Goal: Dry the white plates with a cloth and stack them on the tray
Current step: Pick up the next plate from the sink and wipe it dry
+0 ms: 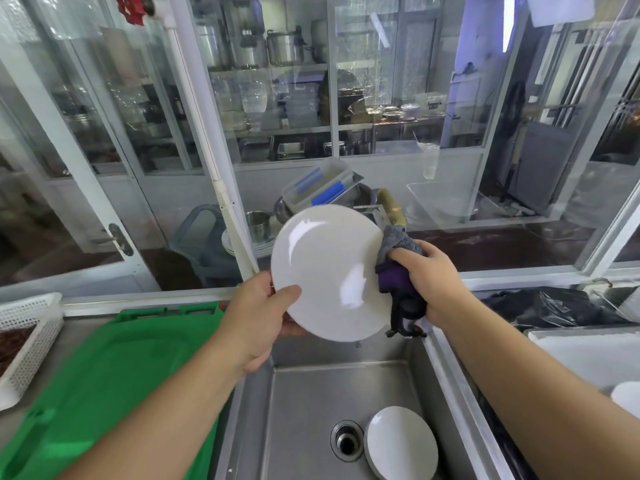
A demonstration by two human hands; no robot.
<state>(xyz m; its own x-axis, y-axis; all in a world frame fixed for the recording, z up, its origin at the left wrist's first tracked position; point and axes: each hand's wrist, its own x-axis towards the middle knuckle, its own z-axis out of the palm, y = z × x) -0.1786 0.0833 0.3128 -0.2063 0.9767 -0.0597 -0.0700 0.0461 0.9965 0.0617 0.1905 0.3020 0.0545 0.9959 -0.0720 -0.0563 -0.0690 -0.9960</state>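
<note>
Held tilted above the steel sink (349, 386): a white plate (329, 271), left hand (261, 313) pinching its rim at 8 o'clock, thumb over the face. At 3 o'clock, right hand (429, 282) clenched round a grey-purple cloth (398, 268) touching the rim. Lying by the drain at 5 o'clock, a second plate (400, 441). Green tray (114, 372) at 8 o'clock, bare. Glass partitions (277, 98) at 12.
</note>
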